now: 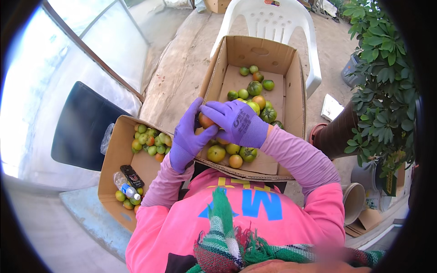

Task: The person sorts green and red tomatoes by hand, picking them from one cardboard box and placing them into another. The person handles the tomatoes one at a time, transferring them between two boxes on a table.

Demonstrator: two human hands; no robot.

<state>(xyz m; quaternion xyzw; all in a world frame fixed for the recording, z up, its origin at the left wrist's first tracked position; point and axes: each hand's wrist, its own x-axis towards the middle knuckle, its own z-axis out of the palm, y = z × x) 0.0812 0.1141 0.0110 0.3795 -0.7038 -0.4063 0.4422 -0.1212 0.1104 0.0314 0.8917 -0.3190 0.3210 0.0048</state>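
Both my hands wear purple work gloves and meet over the left side of a large cardboard box (290, 102). A reddish-orange tomato (206, 120) is held between them. My left hand (192, 131) cups it from the left, while my right hand (232, 119) lies over its top and right side. Below and beyond the hands, green and orange tomatoes (254, 88) are spread on the box floor. Several more, among them a yellow-green tomato (216, 153), lie at the near end. The right hand hides part of the pile.
A second cardboard box (114, 143) at left holds tomatoes (151, 140), a plastic bottle (126, 186) and a black phone-like object (131, 175). Beyond the large box stands a white plastic chair (310, 51). A leafy plant (382, 85) and a bucket (353, 203) are at right.
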